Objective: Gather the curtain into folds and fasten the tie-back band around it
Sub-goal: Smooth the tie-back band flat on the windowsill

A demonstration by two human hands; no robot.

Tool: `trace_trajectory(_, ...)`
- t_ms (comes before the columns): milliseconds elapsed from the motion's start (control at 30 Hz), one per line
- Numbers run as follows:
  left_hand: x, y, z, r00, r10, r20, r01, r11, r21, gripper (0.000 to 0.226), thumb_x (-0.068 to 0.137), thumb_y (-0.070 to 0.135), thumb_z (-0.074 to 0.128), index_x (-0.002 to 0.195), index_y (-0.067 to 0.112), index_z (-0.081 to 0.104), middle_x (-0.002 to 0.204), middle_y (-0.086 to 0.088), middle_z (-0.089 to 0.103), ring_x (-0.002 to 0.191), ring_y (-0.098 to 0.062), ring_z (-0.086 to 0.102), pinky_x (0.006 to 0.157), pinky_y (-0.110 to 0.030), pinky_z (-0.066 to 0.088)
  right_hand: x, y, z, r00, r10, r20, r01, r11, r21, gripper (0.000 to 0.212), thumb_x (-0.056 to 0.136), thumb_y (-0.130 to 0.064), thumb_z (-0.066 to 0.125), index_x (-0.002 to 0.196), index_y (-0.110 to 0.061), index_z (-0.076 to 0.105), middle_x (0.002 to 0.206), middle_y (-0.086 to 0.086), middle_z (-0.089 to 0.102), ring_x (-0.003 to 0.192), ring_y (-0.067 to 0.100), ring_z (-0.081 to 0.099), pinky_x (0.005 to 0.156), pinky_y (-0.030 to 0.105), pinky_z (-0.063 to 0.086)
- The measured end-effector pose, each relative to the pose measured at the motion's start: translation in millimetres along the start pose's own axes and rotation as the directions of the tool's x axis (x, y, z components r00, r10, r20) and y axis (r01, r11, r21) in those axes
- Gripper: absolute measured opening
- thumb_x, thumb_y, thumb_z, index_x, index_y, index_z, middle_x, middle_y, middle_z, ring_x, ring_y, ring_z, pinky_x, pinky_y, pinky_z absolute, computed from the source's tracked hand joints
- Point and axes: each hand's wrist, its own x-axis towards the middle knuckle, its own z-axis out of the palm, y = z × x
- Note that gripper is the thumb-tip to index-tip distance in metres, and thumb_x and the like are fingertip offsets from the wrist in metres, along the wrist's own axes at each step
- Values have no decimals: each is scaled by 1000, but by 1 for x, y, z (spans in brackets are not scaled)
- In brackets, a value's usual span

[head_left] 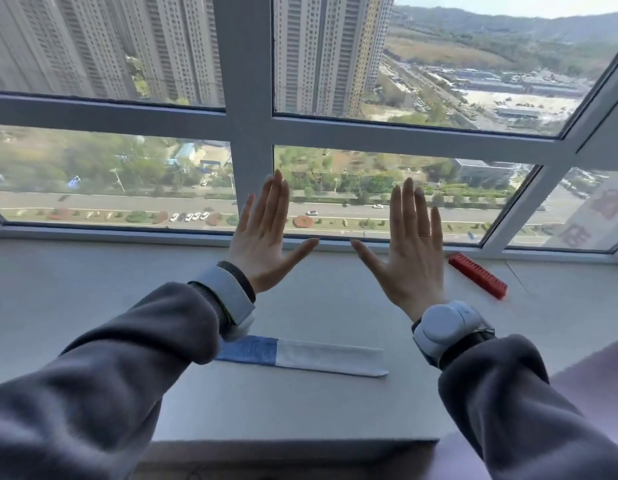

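While both your hands hang raised and spread before the window (255, 126), neither grip holds anything, and the coming move turns on how the band (302, 356) lies beneath them.

Your left hand (266, 233) is open, fingers straight and close together, thumb splayed toward the middle, palm facing the glass. The band lies below and nearer you than this grip, flat on the sill (75, 306), its long axis running left to right with a slight tilt down toward the right. Its blue end tucks under your left wrist and sleeve (127, 358), so that end sits closest to the left grip.

Your right hand (408, 247) is likewise open and empty, palm to the glass, a ring on one finger. The band's white end stops below and a little left of this grip, short of your right wrist. A red bar (478, 275) lies on the sill just right of the right grip, apart from the band.

What looks like curtain (598, 386), a pale mauve mass, shows only at the far right edge beyond your right sleeve, so the right grip is likely the nearer one to gather it, though too little shows to be sure. By this reading, the left grip would drop straight down and back for the blue end.
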Motion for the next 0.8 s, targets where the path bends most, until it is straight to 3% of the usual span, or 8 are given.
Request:
trace_trajectory(567, -81, -74, 81, 930, -167, 327, 157, 986, 56, 95, 79, 74, 3, 146, 10, -21, 157, -4, -24, 145, -15, -20, 120, -44, -4, -54, -50, 134, 957, 17, 289, -49, 993, 106, 93, 83, -74, 20, 151, -15, -2, 161, 6, -3, 148, 20, -4, 120, 44, 0)
trace_trajectory(800, -114, -94, 120, 881, -175, 439, 173, 984, 46, 91, 84, 69, 11, 146, 11, -21, 155, -2, -28, 144, -14, -23, 120, -42, -6, -81, -66, 182, 921, 22, 388, -76, 989, 123, 92, 84, -73, 20, 152, -14, -1, 161, 6, -3, 149, 21, -2, 120, 44, 2)
